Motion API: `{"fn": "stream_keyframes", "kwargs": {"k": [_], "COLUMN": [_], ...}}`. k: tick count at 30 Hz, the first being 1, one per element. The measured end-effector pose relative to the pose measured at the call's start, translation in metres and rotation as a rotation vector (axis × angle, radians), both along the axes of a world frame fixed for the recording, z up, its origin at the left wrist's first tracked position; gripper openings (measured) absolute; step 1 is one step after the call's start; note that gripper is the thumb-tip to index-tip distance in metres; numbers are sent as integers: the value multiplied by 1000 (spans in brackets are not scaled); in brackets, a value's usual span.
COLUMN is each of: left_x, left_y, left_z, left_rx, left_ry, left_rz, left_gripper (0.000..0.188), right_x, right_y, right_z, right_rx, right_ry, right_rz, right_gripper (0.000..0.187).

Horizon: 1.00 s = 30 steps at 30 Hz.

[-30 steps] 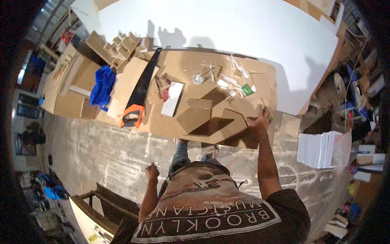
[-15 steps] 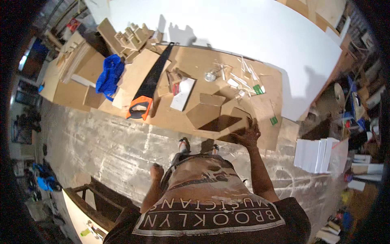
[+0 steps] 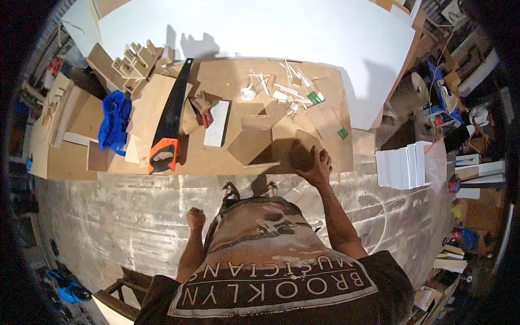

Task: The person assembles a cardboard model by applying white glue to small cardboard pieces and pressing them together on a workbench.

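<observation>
My right hand (image 3: 318, 168) is at the near edge of the workbench board, thumb and curled fingers around the right end of a tan board piece (image 3: 292, 132). Its shadow darkens that end, so the exact grip is partly hidden. Left of it lies an angular tan panel (image 3: 250, 147), with a smaller flat piece (image 3: 258, 122) at its far edge. My left hand (image 3: 196, 218) hangs over the floor beside my body, fingers curled in and nothing visible in them. A handsaw (image 3: 172, 111) with an orange and black handle lies on the left, beside a white rectangular block (image 3: 216, 123).
Thin offcut sticks (image 3: 295, 81) and green scraps (image 3: 315, 97) are scattered near a small clear round dish (image 3: 247, 93). Blue cloth (image 3: 114, 122) and a wooden pegged piece (image 3: 138, 62) sit left. White panels (image 3: 402, 165) stand at right; a large white sheet (image 3: 244, 30) spans behind.
The view has shifted, carrying the bench leftward and up in the picture. The board piece at my right hand has tilted, showing more of its lit face. My left hand stays low and curled.
</observation>
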State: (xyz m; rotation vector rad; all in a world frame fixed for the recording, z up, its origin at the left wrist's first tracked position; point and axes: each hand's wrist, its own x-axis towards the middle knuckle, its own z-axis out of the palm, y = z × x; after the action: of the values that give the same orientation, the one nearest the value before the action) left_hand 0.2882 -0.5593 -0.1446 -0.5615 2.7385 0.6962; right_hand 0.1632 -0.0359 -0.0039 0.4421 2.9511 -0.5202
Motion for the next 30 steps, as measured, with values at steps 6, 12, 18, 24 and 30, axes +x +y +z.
{"fn": "stream_keyframes", "kwargs": {"k": [6, 12, 18, 24, 30], "left_x": [27, 18, -20, -8, -31], "left_y": [-8, -40, -20, -24, -6], "left_z": [18, -4, -4, -21, 36], "left_rx": [-99, -35, 5, -5, 369], "left_ry": [-412, -104, 69, 170, 249], "left_rz": [25, 64, -45, -181, 281], "left_gripper": [19, 20, 23, 20, 34], "right_x": [10, -14, -16, -16, -16], "right_y": [6, -4, -2, -3, 20], "right_z": [0, 8, -3, 22, 37], "right_rx": [53, -20, -61, -7, -86], "right_ry": [31, 86, 93, 187, 478], "right_rz": [-6, 98, 108, 92, 92], "right_gripper": [120, 126, 126, 123, 122]}}
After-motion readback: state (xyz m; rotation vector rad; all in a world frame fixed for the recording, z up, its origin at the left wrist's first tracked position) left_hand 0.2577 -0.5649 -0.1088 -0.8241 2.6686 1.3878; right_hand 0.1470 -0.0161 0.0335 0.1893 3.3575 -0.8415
